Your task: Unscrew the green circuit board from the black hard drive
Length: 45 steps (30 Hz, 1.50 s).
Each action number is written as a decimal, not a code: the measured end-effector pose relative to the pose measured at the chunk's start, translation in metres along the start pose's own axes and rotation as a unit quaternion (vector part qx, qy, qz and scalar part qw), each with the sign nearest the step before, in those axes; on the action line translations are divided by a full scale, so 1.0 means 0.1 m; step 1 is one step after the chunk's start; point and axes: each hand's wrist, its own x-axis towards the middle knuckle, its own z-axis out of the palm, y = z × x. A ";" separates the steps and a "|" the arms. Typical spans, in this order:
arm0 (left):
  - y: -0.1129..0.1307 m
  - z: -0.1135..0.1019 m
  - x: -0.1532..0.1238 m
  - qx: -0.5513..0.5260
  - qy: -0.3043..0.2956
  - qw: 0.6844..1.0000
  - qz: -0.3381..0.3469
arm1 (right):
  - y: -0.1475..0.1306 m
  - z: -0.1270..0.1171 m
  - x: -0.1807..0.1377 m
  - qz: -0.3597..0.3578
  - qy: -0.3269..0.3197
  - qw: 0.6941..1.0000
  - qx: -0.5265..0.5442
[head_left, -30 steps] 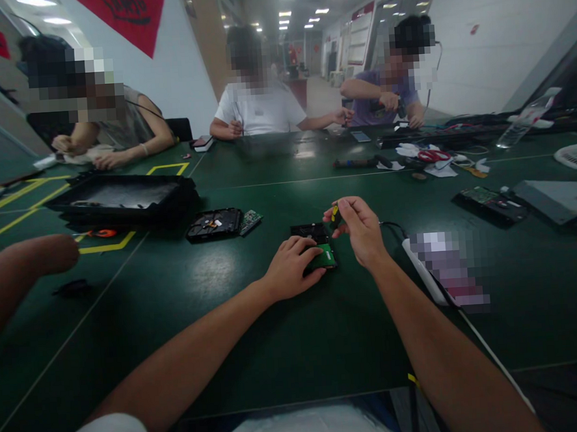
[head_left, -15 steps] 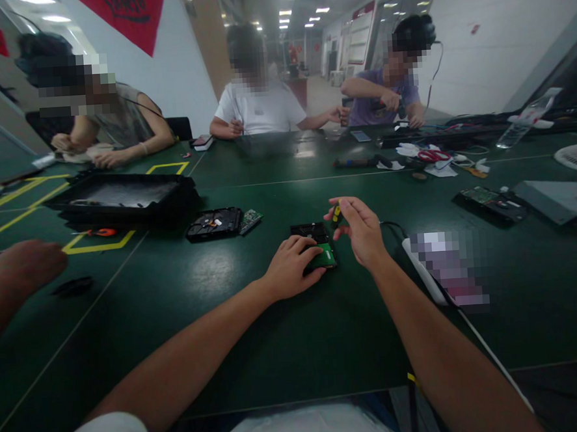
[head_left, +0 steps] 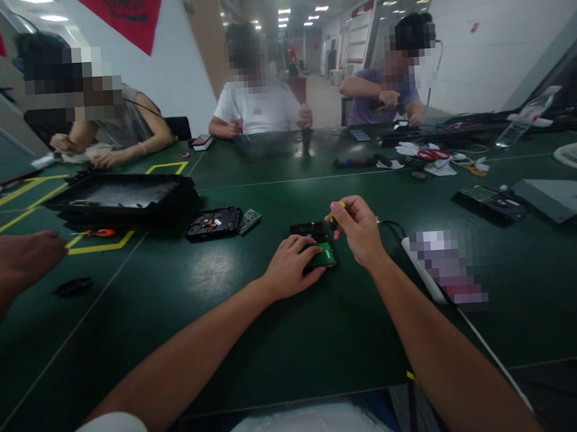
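Note:
A small black hard drive (head_left: 311,230) with a green circuit board (head_left: 324,257) lies on the dark green table (head_left: 256,322) in front of me. My left hand (head_left: 291,265) rests on top of it, fingers curled over the board, pressing it down. My right hand (head_left: 359,231) hovers just right of the drive, fingers pinched round a small yellow-and-black screwdriver (head_left: 335,208) whose tip points down toward the drive.
A second opened drive (head_left: 214,223) with a loose board (head_left: 251,219) lies to the left, beside a black tray (head_left: 121,199). A white power strip (head_left: 431,269) lies to the right. Another person's hand (head_left: 20,258) reaches in at the left. Three people sit opposite.
My right hand has turned slightly, tilting the screwdriver's handle. The person's hand at the left has slid a little. My left hand stays on the drive.

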 end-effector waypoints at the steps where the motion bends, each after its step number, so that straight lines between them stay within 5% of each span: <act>1: 0.00 0.00 0.00 0.001 0.001 1.000 0.001 | -0.01 0.00 0.00 0.001 -0.002 1.000 0.001; 45: -0.01 0.01 -0.01 0.004 -0.007 1.000 -0.002 | -0.07 0.00 -0.01 0.009 -0.006 0.999 0.034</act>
